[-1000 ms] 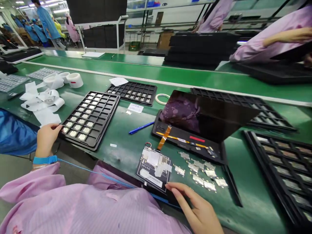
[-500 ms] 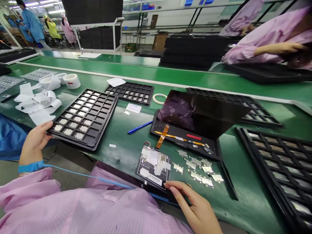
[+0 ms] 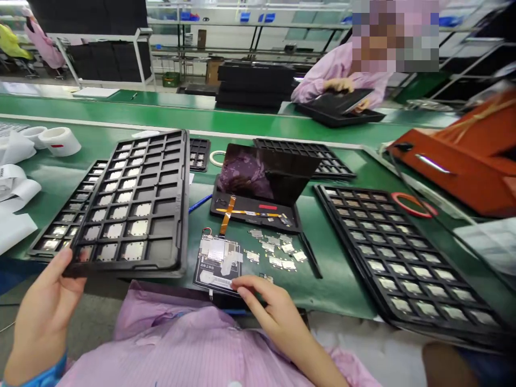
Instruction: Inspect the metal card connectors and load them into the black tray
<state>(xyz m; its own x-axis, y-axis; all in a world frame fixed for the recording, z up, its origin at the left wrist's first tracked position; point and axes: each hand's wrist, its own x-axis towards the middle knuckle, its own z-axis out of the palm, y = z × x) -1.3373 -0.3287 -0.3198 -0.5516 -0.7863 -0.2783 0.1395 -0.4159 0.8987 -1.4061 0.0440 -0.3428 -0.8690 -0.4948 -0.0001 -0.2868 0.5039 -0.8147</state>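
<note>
My left hand grips the near left corner of a black compartment tray, lifted and tilted. Small silver metal plates fill its left columns; several right pockets are bare. Under it lies a second tray, partly hidden. My right hand has thumb and forefinger close together at the lower right corner of a black battery pack with a circuit board. An orange ribbon cable runs from the pack toward a dark screen propped in a black case. Loose silver plates lie right of the pack.
Another filled tray stands at right, near a red tape ring and an orange bin. Behind the screen is a further tray. White rolls sit at left, a blue pen mid-table. A co-worker handles a black case opposite.
My left hand has raised and tilted the tray, uncovering the second tray beneath. The view has turned right. My right hand stays at the battery pack's corner.
</note>
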